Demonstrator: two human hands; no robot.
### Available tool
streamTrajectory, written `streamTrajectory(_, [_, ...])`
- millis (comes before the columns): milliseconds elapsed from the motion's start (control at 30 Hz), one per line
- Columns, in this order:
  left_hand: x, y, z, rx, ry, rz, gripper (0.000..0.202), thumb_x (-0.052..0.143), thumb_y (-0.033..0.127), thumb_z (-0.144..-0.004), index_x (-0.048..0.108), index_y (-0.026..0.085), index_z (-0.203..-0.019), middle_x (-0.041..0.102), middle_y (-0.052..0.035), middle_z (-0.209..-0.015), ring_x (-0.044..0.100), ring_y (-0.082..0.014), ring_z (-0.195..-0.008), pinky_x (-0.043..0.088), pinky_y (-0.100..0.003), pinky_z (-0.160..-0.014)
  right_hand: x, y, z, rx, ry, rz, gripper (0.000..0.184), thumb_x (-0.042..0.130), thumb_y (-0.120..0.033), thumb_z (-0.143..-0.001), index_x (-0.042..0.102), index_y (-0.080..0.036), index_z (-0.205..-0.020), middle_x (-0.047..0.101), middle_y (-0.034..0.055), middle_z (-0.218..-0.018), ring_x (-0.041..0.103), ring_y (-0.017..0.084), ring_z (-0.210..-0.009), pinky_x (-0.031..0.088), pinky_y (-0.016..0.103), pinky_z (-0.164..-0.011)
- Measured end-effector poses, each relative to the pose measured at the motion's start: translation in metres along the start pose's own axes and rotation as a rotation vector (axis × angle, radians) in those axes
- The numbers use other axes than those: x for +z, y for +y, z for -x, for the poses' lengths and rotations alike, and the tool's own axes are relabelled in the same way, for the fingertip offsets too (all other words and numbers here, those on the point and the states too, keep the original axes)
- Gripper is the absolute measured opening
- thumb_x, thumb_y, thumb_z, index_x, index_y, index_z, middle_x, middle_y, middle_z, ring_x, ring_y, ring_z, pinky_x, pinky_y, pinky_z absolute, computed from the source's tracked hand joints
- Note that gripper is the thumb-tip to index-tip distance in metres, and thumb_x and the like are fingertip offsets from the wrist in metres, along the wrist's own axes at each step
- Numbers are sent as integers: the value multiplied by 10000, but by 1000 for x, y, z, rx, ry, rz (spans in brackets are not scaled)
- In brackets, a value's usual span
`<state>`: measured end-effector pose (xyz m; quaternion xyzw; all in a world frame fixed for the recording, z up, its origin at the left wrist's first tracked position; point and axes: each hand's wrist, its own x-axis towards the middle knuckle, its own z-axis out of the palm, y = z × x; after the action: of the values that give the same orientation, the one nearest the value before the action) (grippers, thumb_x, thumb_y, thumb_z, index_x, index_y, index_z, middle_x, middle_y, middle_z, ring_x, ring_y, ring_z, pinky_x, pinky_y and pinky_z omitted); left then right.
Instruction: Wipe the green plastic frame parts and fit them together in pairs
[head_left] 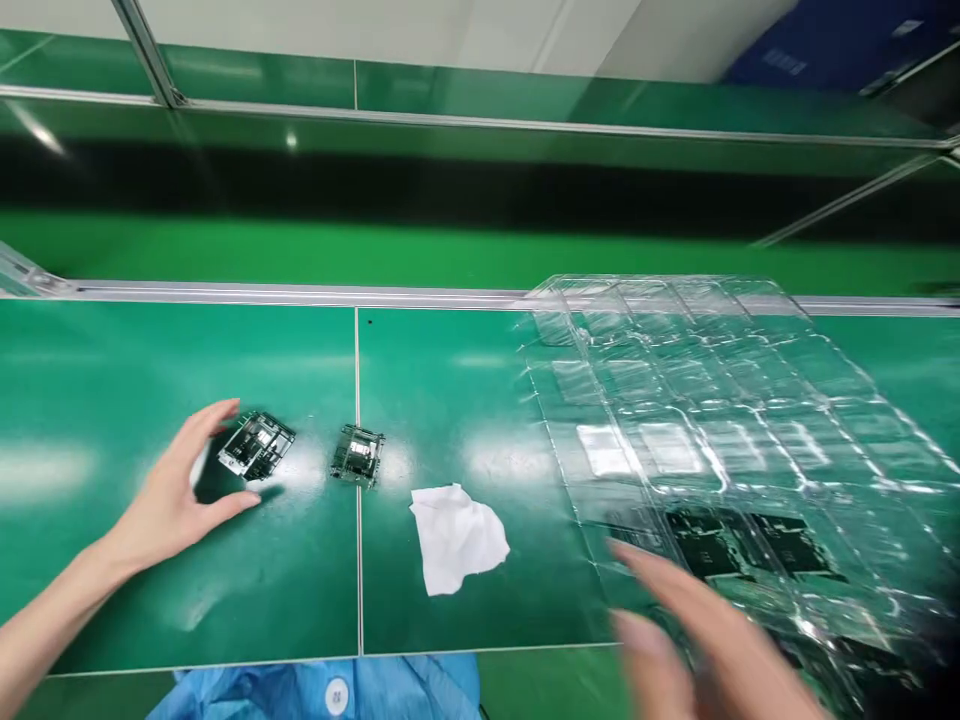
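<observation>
My left hand (176,490) is spread in a wide C on the green bench, thumb and fingers apart, just touching a small dark metal-framed module (256,445). A second similar module (358,455) lies a little to its right. My right hand (697,640) is blurred by motion at the lower right, fingers stretched out, at the near edge of a stack of clear plastic trays (720,420). Several dark circuit boards (742,545) show through the trays' near pockets.
A crumpled white cloth (456,538) lies between the modules and the trays. A metal rail (300,293) edges the back of the green bench (112,380). My blue sleeve or smock (330,690) shows at the bottom.
</observation>
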<state>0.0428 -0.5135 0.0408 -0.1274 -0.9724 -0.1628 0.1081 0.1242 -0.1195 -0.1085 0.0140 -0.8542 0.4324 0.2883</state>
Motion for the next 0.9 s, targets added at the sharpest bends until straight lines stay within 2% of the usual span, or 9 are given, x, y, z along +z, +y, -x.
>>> streamTrajectory(67, [16,7,-5,-65,15,69,712,673,553,-808,420,249,-1399,516,-127,-1405,563,-318,-1230,512,-491,-1006,48,-49,-20,-169,-90,-98,557,574,-300,-934,384,-227,-1452,581,130,-1328,594,285,-1209,587,436,-946])
streamTrajectory(133, [26,8,-5,-52,32,118,611,653,509,-840,464,251,-1360,556,-118,-1368,573,-299,-1225,521,-472,-1005,92,-85,-41,-220,-212,-130,695,554,-346,-948,221,-150,-1526,409,181,-1495,465,304,-1355,551,454,-1018])
streamTrajectory(233, [20,-2,2,42,19,140,552,668,402,-859,488,301,-1370,543,-81,-1399,523,-268,-1293,443,-475,-1107,127,-107,-49,-231,-275,-94,682,510,-275,-956,186,-91,-1527,340,222,-1526,466,323,-1350,561,455,-997])
streamTrajectory(333, [4,-20,13,0,196,237,672,723,300,-828,434,359,-1432,506,-59,-1441,497,-255,-1324,347,-506,-1180,122,-108,-28,-272,-285,-77,623,473,-287,-981,233,-67,-1512,546,222,-1343,627,305,-1132,618,435,-858])
streamTrajectory(433, [-4,-28,26,-56,368,369,672,710,242,-836,437,367,-1438,526,-59,-1419,504,-253,-1324,365,-488,-1175,104,-101,-7,-308,-281,-118,608,492,-328,-984,276,-105,-1507,640,168,-1191,660,276,-1021,630,413,-788])
streamTrajectory(600, [3,-24,18,-81,260,331,802,765,292,-793,360,410,-1475,365,-22,-1552,357,-247,-1433,273,-461,-1223,104,-105,-12,-472,-458,-214,661,590,-269,-915,317,-118,-1498,416,157,-1493,433,318,-1366,561,481,-993])
streamTrajectory(667, [3,-24,4,-73,248,280,809,776,328,-783,362,403,-1473,362,-24,-1552,360,-245,-1428,267,-459,-1224,113,-114,-18,-531,-519,-320,554,597,-259,-915,431,-126,-1427,492,130,-1438,479,278,-1331,546,453,-1027])
streamTrajectory(767, [-1,-23,-10,-23,270,214,612,726,356,-827,489,338,-1390,535,-51,-1375,534,-221,-1257,408,-419,-1136,128,-124,-18,-428,-354,-349,350,530,-256,-966,568,-111,-1283,655,126,-1180,643,216,-1084,590,372,-946])
streamTrajectory(900, [0,-9,5,18,266,-33,420,688,414,-850,607,261,-1233,623,-46,-1110,619,-205,-1001,508,-361,-948,128,-121,-1,-307,-77,-141,522,548,-397,-965,503,-55,-1358,671,179,-1084,673,259,-990,632,377,-793])
